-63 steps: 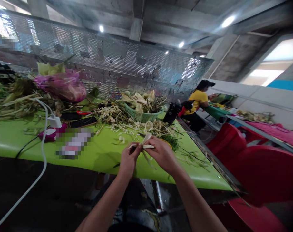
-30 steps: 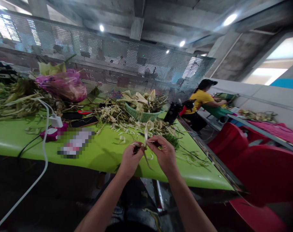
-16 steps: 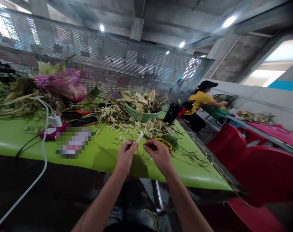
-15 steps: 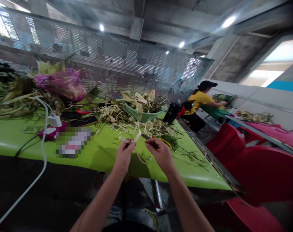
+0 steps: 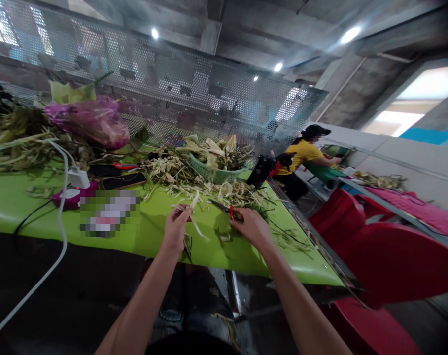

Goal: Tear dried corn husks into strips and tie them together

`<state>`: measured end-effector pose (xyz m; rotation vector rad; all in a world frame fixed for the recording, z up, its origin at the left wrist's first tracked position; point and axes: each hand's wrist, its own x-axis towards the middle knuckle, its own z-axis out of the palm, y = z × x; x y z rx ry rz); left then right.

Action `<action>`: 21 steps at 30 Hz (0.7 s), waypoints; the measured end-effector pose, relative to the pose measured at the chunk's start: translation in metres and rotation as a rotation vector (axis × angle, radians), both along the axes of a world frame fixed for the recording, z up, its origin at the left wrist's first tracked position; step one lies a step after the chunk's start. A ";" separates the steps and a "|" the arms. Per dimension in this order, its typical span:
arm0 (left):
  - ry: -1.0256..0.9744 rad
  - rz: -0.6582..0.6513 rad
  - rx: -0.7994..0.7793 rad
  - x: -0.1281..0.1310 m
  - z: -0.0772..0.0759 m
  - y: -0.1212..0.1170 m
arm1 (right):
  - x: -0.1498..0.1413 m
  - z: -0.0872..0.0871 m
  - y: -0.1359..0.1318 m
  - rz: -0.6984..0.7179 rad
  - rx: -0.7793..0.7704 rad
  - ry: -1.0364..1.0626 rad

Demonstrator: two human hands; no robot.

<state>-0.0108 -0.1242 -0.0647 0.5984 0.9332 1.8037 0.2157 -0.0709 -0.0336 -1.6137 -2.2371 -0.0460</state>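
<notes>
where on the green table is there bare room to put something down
Bare table shows between the blurred item and left hand, and along the front edge right of the right forearm. Crowded: by the bag, around the basket among scraps, at the scissors by the right hand.

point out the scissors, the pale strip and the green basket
scissors (image 5: pixel 231 212), head view, on the red handle
pale strip (image 5: pixel 195 199), head view, on its upper end
green basket (image 5: pixel 226 176), head view, on its front wall
</notes>
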 end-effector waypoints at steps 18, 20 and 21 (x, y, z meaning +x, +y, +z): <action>-0.074 0.017 0.021 -0.002 0.001 -0.004 | 0.015 0.025 -0.014 0.025 -0.091 0.690; -0.089 0.018 0.015 -0.002 0.000 -0.003 | 0.014 0.023 -0.019 0.065 -0.118 0.625; -0.094 0.021 0.015 -0.002 -0.001 -0.003 | 0.013 0.021 -0.021 0.079 -0.127 0.586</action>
